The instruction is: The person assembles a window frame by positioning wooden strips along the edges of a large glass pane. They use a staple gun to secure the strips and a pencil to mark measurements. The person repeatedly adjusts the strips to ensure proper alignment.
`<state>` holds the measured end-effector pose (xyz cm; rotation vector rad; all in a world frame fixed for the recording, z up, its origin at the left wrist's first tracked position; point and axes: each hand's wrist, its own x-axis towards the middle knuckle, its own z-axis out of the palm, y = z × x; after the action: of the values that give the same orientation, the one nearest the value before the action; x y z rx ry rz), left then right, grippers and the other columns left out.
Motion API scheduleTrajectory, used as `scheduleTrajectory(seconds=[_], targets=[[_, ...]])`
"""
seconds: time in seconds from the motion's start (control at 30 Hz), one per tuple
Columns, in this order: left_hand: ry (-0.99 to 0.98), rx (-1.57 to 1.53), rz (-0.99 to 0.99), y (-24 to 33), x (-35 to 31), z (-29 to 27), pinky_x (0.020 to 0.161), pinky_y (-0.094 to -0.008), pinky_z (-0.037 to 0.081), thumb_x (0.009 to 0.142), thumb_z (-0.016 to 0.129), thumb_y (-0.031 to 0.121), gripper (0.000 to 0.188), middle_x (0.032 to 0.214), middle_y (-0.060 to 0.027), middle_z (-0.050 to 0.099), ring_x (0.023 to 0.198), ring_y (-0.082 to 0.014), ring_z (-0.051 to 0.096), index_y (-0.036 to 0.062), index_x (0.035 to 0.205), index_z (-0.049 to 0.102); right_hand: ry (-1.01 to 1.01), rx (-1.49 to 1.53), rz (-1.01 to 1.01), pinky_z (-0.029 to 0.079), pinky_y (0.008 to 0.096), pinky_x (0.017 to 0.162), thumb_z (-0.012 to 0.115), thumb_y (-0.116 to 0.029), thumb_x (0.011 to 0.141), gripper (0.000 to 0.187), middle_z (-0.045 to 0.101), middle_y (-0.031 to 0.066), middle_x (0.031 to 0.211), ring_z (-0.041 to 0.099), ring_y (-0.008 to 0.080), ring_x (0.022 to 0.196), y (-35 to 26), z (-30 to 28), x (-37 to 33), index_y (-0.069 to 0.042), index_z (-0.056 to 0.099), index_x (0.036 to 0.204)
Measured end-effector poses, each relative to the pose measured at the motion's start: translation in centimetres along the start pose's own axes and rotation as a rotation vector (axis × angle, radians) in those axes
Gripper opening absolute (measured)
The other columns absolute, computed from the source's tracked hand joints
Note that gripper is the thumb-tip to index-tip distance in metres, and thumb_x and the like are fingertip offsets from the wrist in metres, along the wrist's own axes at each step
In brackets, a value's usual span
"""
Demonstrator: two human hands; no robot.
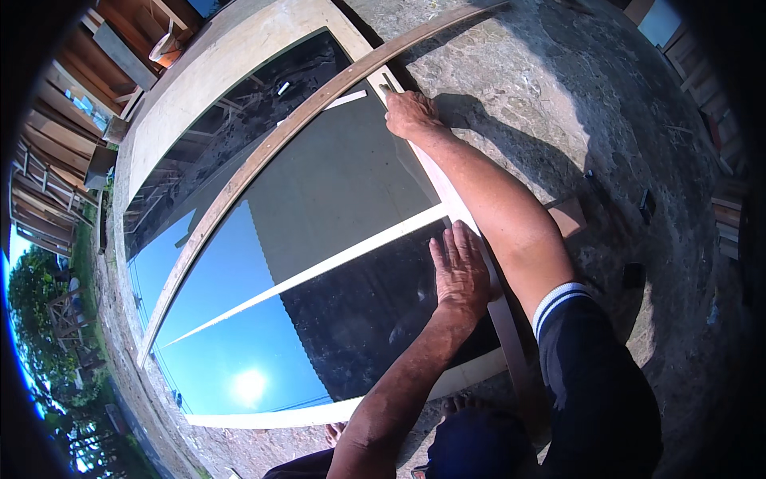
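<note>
A large sheet of dark, reflective glass (351,160) lies low on a pale board (231,52), mirroring sky and sun. Along its right side runs a pale wooden strip (432,172), joined by a thin pale crosspiece (335,259) that stretches left over the glass. My left hand (460,273) presses flat where the two strips meet, fingers extended. Farther off, at the strip's far end, my right hand (412,114) is closed around a small, slim dark thing beside the strip; its kind is mostly hidden by my fingers.
A long brown wooden batten (271,148) crosses the glass diagonally. To the right, a brown wood piece (568,215) and a small dark object (645,206) lie on rough concrete. Stacked boards (56,152) and an orange bucket (166,49) stand at the far left.
</note>
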<state>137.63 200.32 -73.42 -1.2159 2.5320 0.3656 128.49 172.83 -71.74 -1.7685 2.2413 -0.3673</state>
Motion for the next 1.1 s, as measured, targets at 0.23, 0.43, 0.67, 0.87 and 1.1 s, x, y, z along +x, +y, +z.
scheduleTrajectory(seconds=[0.23,0.43,0.67,0.87,1.1], targets=[[-0.007,-0.091,-0.029,0.1,0.0,-0.5,0.121,-0.0683,0.009,0.097,0.053,0.042,0.086,0.168,-0.0243,0.015,0.156,-0.0387,0.017,-0.0072,0.159,0.019,-0.099,-0.01,0.143,0.055,0.0468,0.1,0.065,-0.01,0.09,0.034,0.069,0.0205,0.125,0.065,0.0382,0.121,-0.2,0.9,3.2,-0.004,0.067,0.124],[-0.02,-0.062,-0.031,0.1,0.1,-0.7,0.122,-0.0665,0.01,0.096,0.055,0.042,0.088,0.167,-0.0242,0.015,0.156,-0.0377,0.017,-0.0079,0.159,0.018,-0.071,0.062,0.106,0.053,0.0479,0.099,0.069,-0.012,0.083,0.033,0.069,0.0231,0.123,0.066,0.0383,0.119,1.8,2.1,4.5,-0.003,0.072,0.115],[0.044,-0.063,-0.03,0.2,0.3,0.5,0.122,-0.0656,0.011,0.088,0.066,0.053,0.106,0.165,-0.0279,0.018,0.154,-0.0396,0.022,-0.01,0.158,0.017,0.323,0.166,-0.053,0.055,0.0496,0.088,0.066,-0.02,0.086,0.022,0.072,0.0224,0.104,0.07,0.0408,0.099,1.7,4.2,7.1,-0.006,0.07,0.102],[0.057,-0.077,0.011,-0.2,0.1,0.6,0.123,-0.0627,0.013,0.075,0.078,0.065,0.127,0.164,-0.0292,0.018,0.154,-0.0413,0.022,-0.011,0.157,0.017,0.684,0.553,-0.214,0.055,0.0393,0.082,0.067,-0.018,0.088,0.03,0.07,0.0138,0.095,0.069,0.0277,0.089,3.1,1.1,7.1,-0.005,0.062,0.115],[-0.034,-0.021,0.038,-0.1,0.0,-0.9,0.121,-0.0647,0.019,0.074,0.081,0.064,0.13,0.165,-0.031,0.015,0.153,-0.0443,0.023,-0.0119,0.156,0.015,0.795,1.032,-0.201,0.056,0.0364,0.077,0.069,-0.012,0.09,0.029,0.069,0.0139,0.1,0.069,0.0235,0.086,10.4,-3.2,-5.4,0.0,0.058,0.115]])
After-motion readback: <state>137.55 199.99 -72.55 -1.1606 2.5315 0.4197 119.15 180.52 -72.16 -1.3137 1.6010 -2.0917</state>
